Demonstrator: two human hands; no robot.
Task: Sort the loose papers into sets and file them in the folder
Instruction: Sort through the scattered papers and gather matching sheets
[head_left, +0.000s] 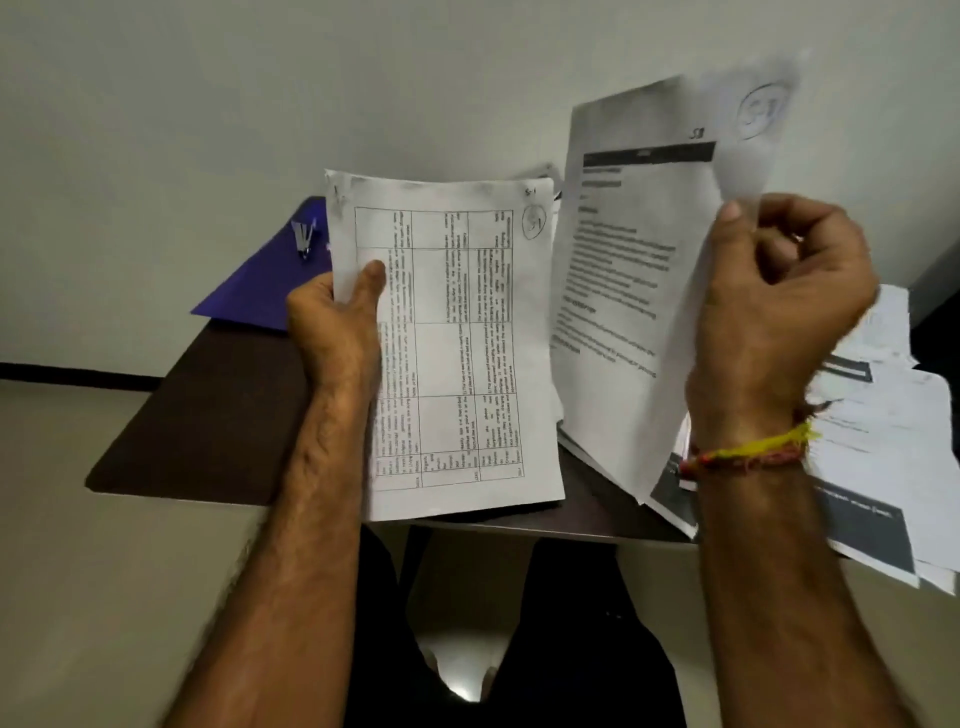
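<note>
A small dark brown table (218, 415) stood against a pale wall, over a light floor; a purple folder (260, 286) lay on its far left part, one corner jutting past the left edge; a small metal stapler (303, 240) rested on the folder; a loose heap of printed papers (872, 467) covered the table's right side, some sheets overhanging the near edge.

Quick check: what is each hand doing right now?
Left hand: holds the sheet with the table, thumb on its front.
Right hand: fingers curled, grips the page of text by its edge.
</note>
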